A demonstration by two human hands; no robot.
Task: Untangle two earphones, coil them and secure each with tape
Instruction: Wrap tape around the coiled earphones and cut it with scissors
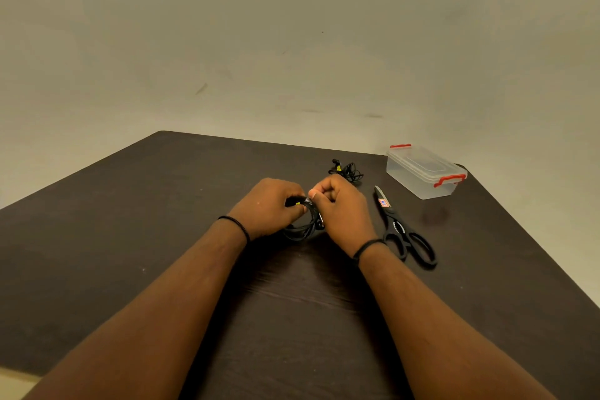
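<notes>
Head view: left hand and right hand pinch a coiled earphone over the tabletop; tape should wrap snugly, loops kept together

Setting: plain indoor room, kind not determinable. Evidence: bare, scuffed beige wall; dark brown wood-grain table; clear plastic lidded box with red clips; black-handled scissors.
</notes>
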